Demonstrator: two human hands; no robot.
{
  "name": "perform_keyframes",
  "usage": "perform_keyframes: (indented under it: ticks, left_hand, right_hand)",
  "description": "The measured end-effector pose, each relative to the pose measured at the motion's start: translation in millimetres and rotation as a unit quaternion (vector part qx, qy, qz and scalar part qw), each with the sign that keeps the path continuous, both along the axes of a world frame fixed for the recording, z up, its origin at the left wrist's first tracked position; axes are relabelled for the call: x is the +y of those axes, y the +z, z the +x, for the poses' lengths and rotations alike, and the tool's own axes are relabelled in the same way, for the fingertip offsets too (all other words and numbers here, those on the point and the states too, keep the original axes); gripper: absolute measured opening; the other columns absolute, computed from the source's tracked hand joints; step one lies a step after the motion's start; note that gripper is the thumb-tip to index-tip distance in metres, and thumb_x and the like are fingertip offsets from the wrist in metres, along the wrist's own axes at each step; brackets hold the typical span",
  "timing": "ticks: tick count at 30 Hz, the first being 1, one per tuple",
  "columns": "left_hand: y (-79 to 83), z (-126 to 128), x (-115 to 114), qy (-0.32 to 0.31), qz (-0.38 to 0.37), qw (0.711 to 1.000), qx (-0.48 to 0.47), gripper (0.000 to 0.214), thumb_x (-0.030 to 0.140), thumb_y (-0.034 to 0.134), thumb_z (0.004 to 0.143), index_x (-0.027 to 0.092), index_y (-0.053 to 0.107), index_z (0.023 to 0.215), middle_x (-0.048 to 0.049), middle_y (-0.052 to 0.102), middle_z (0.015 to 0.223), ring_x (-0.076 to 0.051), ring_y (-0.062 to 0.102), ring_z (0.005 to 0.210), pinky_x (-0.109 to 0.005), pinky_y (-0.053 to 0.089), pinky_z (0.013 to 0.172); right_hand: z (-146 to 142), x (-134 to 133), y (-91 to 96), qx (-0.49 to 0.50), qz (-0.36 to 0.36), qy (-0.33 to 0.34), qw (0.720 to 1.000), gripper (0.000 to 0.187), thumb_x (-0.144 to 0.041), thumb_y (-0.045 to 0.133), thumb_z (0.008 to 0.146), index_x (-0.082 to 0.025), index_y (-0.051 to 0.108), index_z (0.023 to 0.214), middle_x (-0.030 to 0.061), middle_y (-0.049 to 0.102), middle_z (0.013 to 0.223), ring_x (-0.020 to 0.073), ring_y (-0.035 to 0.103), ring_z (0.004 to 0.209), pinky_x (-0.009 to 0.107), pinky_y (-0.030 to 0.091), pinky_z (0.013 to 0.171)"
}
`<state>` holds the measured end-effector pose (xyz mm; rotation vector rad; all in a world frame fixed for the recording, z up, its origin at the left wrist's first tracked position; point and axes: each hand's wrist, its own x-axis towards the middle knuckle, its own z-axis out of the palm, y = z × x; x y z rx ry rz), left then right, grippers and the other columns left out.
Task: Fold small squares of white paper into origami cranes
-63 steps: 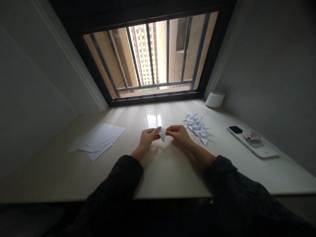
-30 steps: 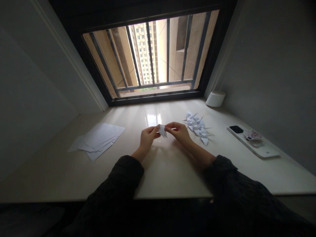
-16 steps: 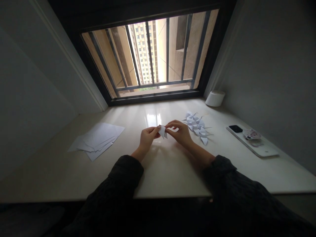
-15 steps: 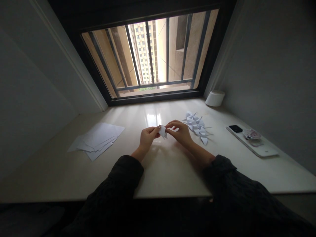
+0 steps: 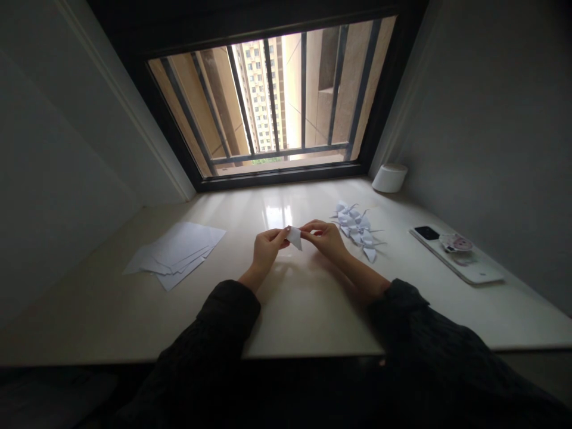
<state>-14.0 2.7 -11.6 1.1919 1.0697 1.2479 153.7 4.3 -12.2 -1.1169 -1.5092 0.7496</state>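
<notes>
left grip (image 5: 267, 247) and right grip (image 5: 328, 241) pinching folded paper (image 5: 294, 236), apparently above glossy counter (image 5: 308, 316), barred window (image 5: 272, 101), dim wall (image 5: 482, 131)

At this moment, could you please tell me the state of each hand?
Left hand: closed, holding the folded white paper between thumb and fingers.
Right hand: closed at the fingertips, on the right edge of the same paper.
</notes>
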Motion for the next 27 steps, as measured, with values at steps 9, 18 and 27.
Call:
perform_keyframes:
  ticks: [9,18,27]
  left_hand:
    - [-0.9,-1.3,-0.2,-0.008,-0.009,1.0,-0.008,0.039,0.048,0.075,0.064,0.013,0.075,0.08,-0.0073,0.071,0.076,-0.017,0.066,0.073,-0.035,0.056,0.078]
    - [-2.1,-1.2,-0.9,-0.02,-0.008,1.0,-0.004,0.039,0.048,0.074,0.065,0.012,0.075,0.08,-0.0076,0.071,0.078,-0.017,0.066,0.075,-0.035,0.056,0.079]
    - [-0.5,0.3,-1.1,-0.009,-0.019,1.0,-0.005,0.04,0.05,0.075,0.063,0.013,0.074,0.077,-0.0066,0.07,0.074,-0.016,0.065,0.071,-0.033,0.056,0.076]
  right_hand:
    - [3.0,-1.5,3.7,0.076,-0.075,0.043,0.993,0.024,-0.041,0.078,0.06,-0.022,0.076,0.073,0.0045,0.074,0.077,0.0219,0.068,0.078,0.034,0.052,0.077]
    - [3.2,-1.4,2.9,0.092,-0.113,0.033,0.989,0.027,-0.042,0.08,0.055,-0.02,0.075,0.07,0.0045,0.074,0.07,0.0194,0.067,0.069,0.031,0.051,0.07]
    - [1.6,-0.8,0.8,0.065,-0.073,0.018,0.995,0.03,-0.047,0.078,0.058,-0.019,0.075,0.072,0.0051,0.074,0.073,0.0226,0.069,0.075,0.034,0.052,0.075]
